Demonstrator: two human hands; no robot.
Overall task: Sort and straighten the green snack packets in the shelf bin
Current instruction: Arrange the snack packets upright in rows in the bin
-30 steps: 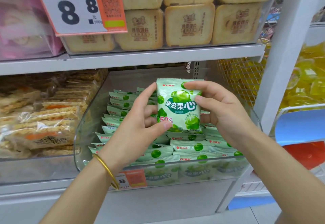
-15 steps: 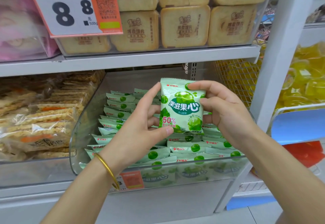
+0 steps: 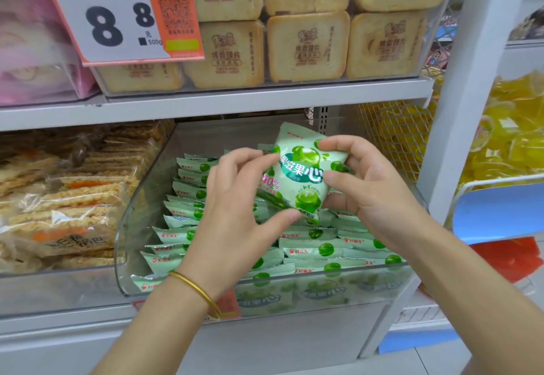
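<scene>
We pinched tilted pale-green foil snack packet point(image 3: 303, 168), left hand point(image 3: 235, 201) and right hand point(image 3: 376, 198) fingers curled, over clear plastic bin point(image 3: 132, 242). Packet rows point(image 3: 312, 249) below mostly tidy; this one unplaced.

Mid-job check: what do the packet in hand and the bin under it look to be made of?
The held packet: thin plastic film, likely, with a soft sheen; it creases between the left hand and right hand, and its top edge is crimped. The bin: clear rigid plastic, perhaps acrylic, glossy; the stacked packets show through its curved front wall.
</scene>
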